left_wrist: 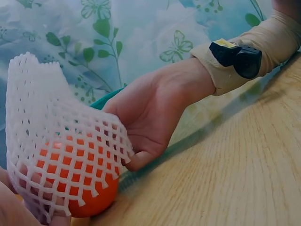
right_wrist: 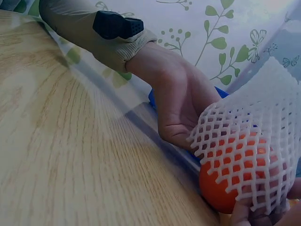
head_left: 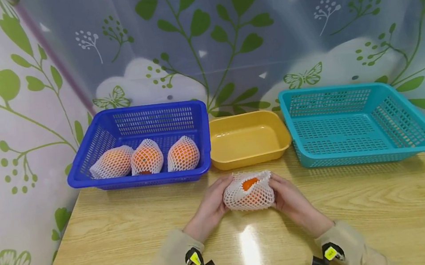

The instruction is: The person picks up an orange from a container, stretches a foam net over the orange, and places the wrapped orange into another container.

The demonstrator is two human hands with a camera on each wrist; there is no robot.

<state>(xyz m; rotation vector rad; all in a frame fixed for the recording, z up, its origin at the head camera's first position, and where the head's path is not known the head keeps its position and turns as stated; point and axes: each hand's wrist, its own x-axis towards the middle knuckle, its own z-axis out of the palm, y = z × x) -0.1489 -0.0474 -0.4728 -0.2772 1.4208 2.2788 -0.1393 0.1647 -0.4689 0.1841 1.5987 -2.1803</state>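
Note:
A smooth orange-red round fruit (left_wrist: 96, 200) sits partly inside a white foam net sleeve (head_left: 246, 202) just above or on the table; which of the two is hard to tell. My left hand (head_left: 211, 202) grips the sleeve's left side, and my right hand (head_left: 292, 200) holds its right side. Through a gap at the top, a patch of the fruit shows in the head view. Seen from the right wrist, the lower part of the fruit (right_wrist: 218, 195) bulges out below the net's cut edge. Some fingertips are hidden behind the net.
A blue basket (head_left: 142, 182) at the back left holds three net-wrapped orange fruits (head_left: 146, 157). Behind my hands stands a yellow basin (head_left: 248, 161), with a turquoise basket (head_left: 373, 158) to its right. All stand on the wooden table (head_left: 127, 220), before a leaf-patterned curtain (head_left: 227, 59).

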